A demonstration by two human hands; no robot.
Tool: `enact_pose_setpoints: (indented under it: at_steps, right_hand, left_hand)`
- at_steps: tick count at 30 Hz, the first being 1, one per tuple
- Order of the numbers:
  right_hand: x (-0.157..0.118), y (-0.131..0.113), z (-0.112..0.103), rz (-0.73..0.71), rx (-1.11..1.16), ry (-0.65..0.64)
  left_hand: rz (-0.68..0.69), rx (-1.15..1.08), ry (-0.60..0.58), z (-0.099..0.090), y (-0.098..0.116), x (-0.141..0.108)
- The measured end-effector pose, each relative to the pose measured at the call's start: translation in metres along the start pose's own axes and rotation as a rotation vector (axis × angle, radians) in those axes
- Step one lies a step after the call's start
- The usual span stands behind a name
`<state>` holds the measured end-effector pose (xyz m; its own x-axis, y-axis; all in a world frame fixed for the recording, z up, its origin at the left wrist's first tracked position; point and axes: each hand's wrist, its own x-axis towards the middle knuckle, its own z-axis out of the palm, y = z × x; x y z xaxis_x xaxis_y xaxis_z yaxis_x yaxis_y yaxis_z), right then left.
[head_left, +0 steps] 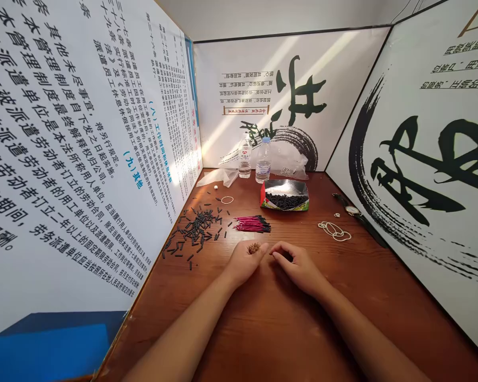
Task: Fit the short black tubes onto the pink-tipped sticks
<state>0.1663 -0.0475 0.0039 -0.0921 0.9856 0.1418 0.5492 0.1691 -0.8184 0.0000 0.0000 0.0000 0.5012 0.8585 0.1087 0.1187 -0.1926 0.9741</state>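
Note:
My left hand [245, 263] is closed around a bundle of thin sticks [254, 248], whose brown ends poke out beside the thumb. My right hand [297, 265] is just to the right, its thumb and forefinger pinched together close to the left thumb. What sits in that pinch, if anything, is too small to make out. Beyond the hands lies a row of thin pink sticks [249, 223] with black ends. To its left is a loose scatter of short black tubes [201, 225] on the brown table [239, 329].
Behind the sticks stands an open box [284, 208] of small black pieces. Two water bottles [245, 159] and clear plastic bags [219, 178] are at the back wall. White rubber bands [334, 231] and a wristwatch [352, 210] lie at right. Printed panels [290, 101] enclose the table.

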Motion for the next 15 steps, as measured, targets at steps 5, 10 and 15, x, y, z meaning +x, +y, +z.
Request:
enact_pose_setpoints:
  at_steps: [5, 10, 15]
  right_hand:
    - [-0.003, -0.001, 0.001, 0.007, 0.019, 0.015]
    - [-0.005, -0.004, 0.002, 0.008, 0.039, 0.004]
    - [-0.006, -0.006, 0.003, 0.024, 0.057, -0.003]
  left_hand:
    - [-0.018, 0.065, -0.050, 0.001, 0.006, -0.006]
    - [-0.028, 0.071, -0.089, 0.001, 0.004, -0.009]
    - [-0.036, 0.061, -0.096, 0.002, 0.004, -0.012]
